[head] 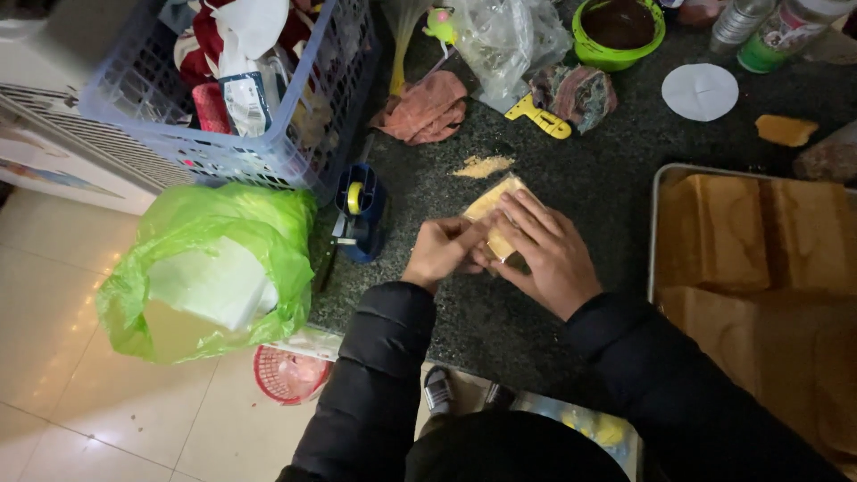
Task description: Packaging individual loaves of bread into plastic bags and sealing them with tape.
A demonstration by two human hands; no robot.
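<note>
A small yellow wrapped slab (494, 201) lies on the dark speckled counter (589, 192). My right hand (549, 254) lies flat over its near half, fingers spread across it. My left hand (442, 252) is curled against the slab's near left edge, fingertips pinching the wrapping where both hands meet. Both arms wear black padded sleeves. A blue tape dispenser (359, 212) stands just left of my left hand.
A metal tray (662, 183) of large yellow-brown cake blocks sits at the right. A blue basket (268, 147), green plastic bag (210, 268), pink cloth (427, 109), yellow scraper (540, 116), green bowl (618, 31), white paper disc (700, 91) and crumbs (483, 166) surround the work spot.
</note>
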